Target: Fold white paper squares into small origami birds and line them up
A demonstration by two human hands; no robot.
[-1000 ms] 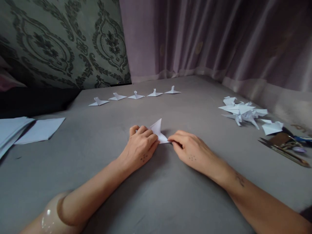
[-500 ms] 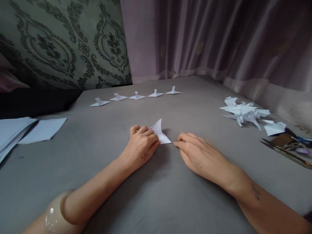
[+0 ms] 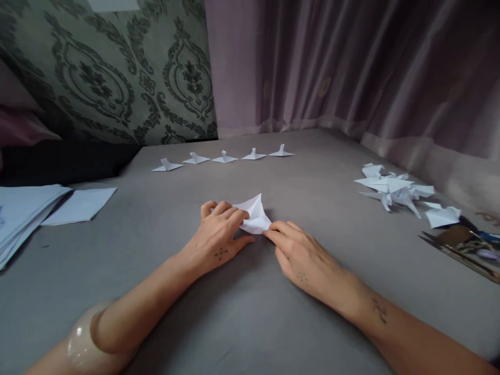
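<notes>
A partly folded sheet of white paper (image 3: pixel 254 211) lies on the grey surface in front of me, with one pointed flap standing up. My left hand (image 3: pixel 219 226) is over its left side, fingers curled onto the paper and the thumb lying apart at the near edge. At the right corner, my right hand (image 3: pixel 299 247) pinches the paper between thumb and fingertips. Part of the paper's left side is hidden under my left fingers.
Several folded paper figures (image 3: pixel 224 158) stand in a row at the back. A heap of folded paper pieces (image 3: pixel 394 187) is at the right, near scissors (image 3: pixel 455 252). White sheets (image 3: pixel 27 208) are stacked at the left. Behind hangs a purple curtain (image 3: pixel 289 67).
My right hand has moved left and now grips the paper's right corner. My left thumb has come away from the paper, and the folds have spread wider. The view has shifted slightly.
</notes>
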